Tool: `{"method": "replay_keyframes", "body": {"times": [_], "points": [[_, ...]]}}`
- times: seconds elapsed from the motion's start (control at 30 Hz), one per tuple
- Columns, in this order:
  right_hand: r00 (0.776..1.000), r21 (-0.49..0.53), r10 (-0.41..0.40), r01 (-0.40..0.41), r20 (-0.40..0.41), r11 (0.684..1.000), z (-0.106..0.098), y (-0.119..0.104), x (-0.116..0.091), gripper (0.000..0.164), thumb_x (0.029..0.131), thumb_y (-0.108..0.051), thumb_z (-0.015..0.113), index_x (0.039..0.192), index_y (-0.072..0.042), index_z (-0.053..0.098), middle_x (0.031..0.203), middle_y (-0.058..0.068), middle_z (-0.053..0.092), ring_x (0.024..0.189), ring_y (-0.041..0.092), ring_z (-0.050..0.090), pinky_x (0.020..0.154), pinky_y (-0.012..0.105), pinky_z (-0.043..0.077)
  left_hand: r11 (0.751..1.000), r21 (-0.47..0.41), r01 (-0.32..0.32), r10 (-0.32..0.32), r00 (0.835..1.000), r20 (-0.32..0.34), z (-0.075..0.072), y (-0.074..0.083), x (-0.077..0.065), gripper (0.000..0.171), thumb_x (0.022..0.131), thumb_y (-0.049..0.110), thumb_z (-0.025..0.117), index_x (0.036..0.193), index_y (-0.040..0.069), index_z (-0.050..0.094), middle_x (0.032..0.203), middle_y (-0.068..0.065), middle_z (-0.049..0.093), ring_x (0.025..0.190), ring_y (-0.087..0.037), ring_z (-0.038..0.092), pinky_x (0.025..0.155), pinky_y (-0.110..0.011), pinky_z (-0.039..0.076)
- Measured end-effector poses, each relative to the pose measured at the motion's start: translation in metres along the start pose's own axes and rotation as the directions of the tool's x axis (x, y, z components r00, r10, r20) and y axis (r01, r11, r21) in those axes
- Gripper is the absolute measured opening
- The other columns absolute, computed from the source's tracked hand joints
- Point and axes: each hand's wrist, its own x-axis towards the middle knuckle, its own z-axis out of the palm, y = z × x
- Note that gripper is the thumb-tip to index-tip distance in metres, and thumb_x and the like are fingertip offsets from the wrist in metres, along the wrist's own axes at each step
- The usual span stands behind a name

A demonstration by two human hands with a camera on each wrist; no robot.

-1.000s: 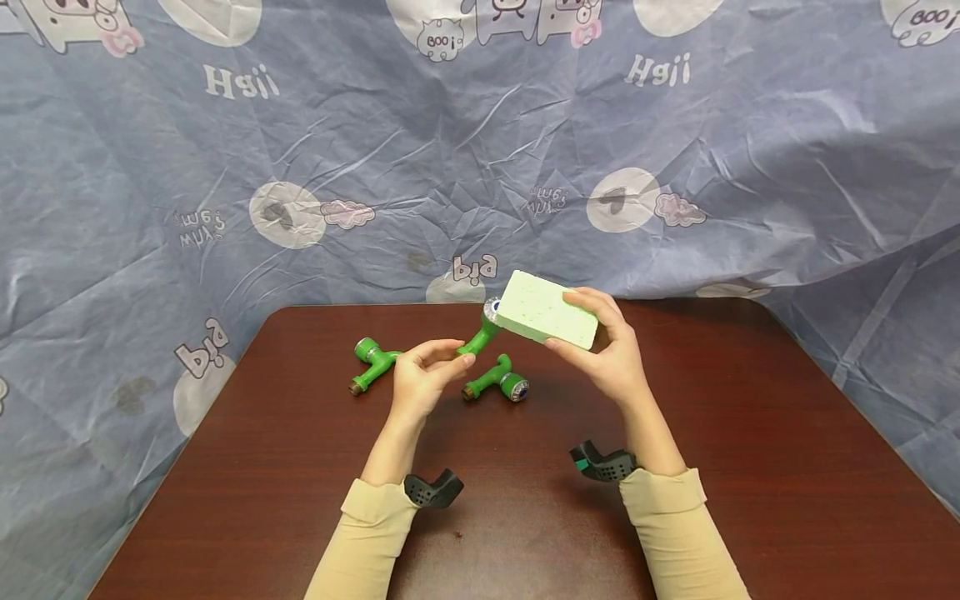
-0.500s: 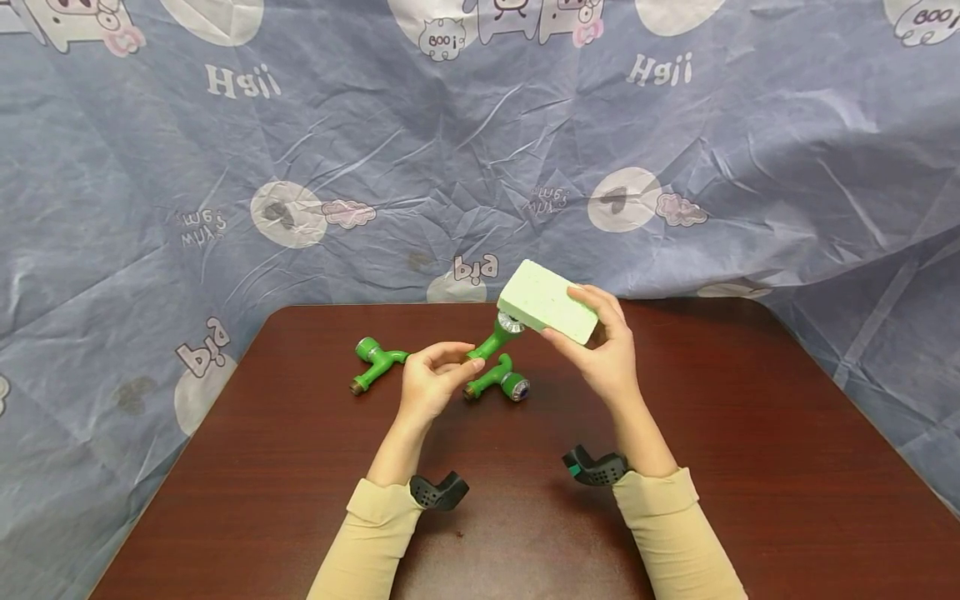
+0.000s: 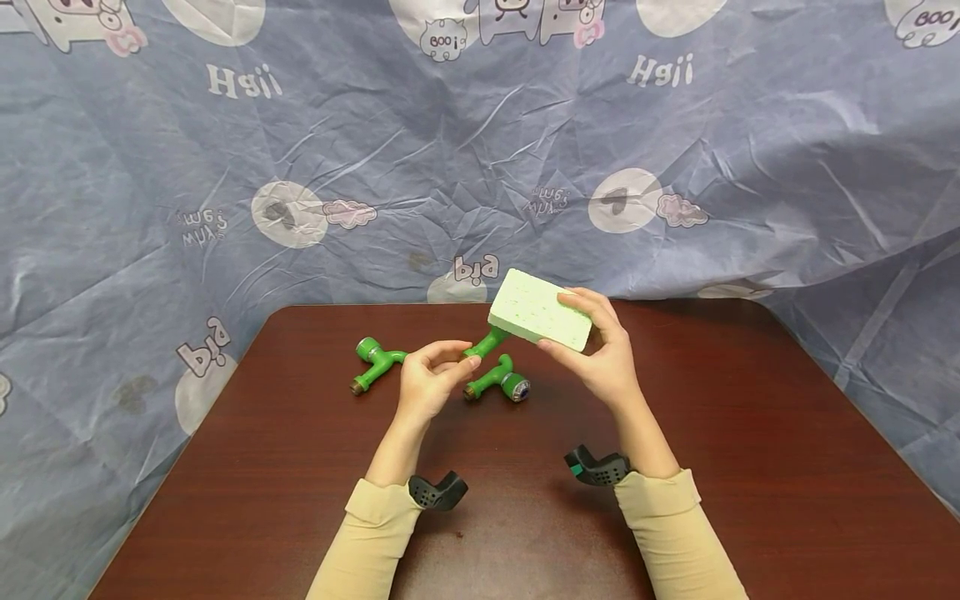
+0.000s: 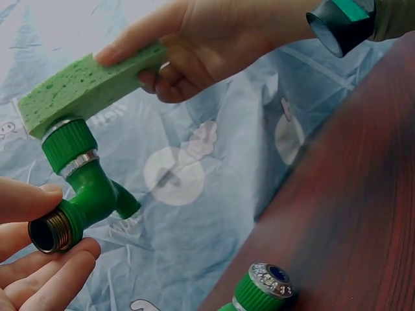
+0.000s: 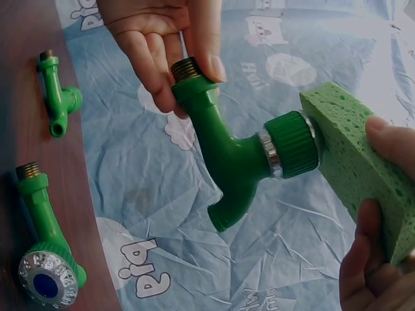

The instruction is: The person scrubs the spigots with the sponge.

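Note:
My left hand (image 3: 429,379) pinches a green faucet (image 5: 227,159) by its threaded inlet end, holding it up above the table. A light green sponge (image 3: 538,308) is in my right hand (image 3: 609,354), gripped at one end between thumb and fingers. In both wrist views the sponge's broad face touches the end of the faucet's ribbed knob (image 4: 70,144). From the head view the sponge hides that knob, and only part of the faucet's body shows. The faucet's spout (image 5: 224,210) points away from the sponge.
Two more green faucets lie on the dark wood table (image 3: 720,433): a left faucet (image 3: 377,363) beyond my left hand and a middle faucet (image 3: 497,380) below the held one. A patterned blue-grey cloth (image 3: 420,150) hangs behind the table.
The sponge rose slightly, showing the knob's face below it, then came down and left over the knob. The held faucet shifted a little right, then stayed nearly in place.

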Motion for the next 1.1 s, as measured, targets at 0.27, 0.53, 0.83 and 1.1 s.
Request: {"method": "replay_keyframes", "body": {"times": [0.27, 0.53, 0.83, 1.1], "points": [[0.985, -0.062, 0.026, -0.037, -0.168, 0.997, -0.002, -0.015, 0.004, 0.054, 0.066, 0.023, 0.071, 0.117, 0.017, 0.053, 0.123, 0.025, 0.045, 0.105, 0.018, 0.047, 0.072, 0.013, 0.047, 0.999, -0.027, -0.021, 0.020, 1.000, -0.014, 0.000, 0.001, 0.001, 0.024, 0.079, -0.007, 0.069, 0.102, -0.014, 0.064, 0.082, -0.018, 0.067, 0.068, -0.020, 0.069, 0.067, -0.041, 0.058], [0.989, -0.003, 0.056, -0.056, -0.138, 0.998, -0.016, 0.004, 0.005, 0.056, 0.066, 0.022, 0.072, 0.118, 0.013, 0.055, 0.123, 0.011, 0.049, 0.103, 0.019, 0.050, 0.073, 0.015, 0.049, 0.995, -0.090, -0.035, 0.031, 0.999, -0.039, -0.006, 0.002, 0.003, 0.023, 0.082, -0.007, 0.067, 0.103, -0.015, 0.063, 0.090, -0.021, 0.068, 0.068, -0.021, 0.069, 0.068, -0.042, 0.058], [0.989, -0.048, 0.149, -0.150, -0.020, 0.988, -0.014, 0.002, 0.002, 0.057, 0.069, 0.019, 0.072, 0.122, 0.010, 0.055, 0.127, 0.014, 0.046, 0.097, 0.015, 0.054, 0.072, 0.015, 0.049, 0.995, -0.095, -0.040, 0.040, 0.999, 0.003, -0.010, 0.003, 0.003, 0.026, 0.084, -0.003, 0.067, 0.107, -0.014, 0.063, 0.096, -0.024, 0.067, 0.075, -0.032, 0.068, 0.070, -0.042, 0.057], [0.984, -0.097, 0.176, -0.173, 0.018, 0.980, -0.006, -0.022, 0.002, 0.054, 0.070, 0.019, 0.071, 0.120, 0.014, 0.053, 0.127, 0.022, 0.044, 0.094, 0.012, 0.053, 0.069, 0.012, 0.049, 1.000, 0.021, -0.018, 0.018, 0.999, -0.040, -0.013, 0.004, 0.004, 0.035, 0.071, -0.007, 0.077, 0.105, -0.007, 0.068, 0.091, -0.015, 0.070, 0.070, -0.016, 0.066, 0.066, -0.024, 0.056]]}}
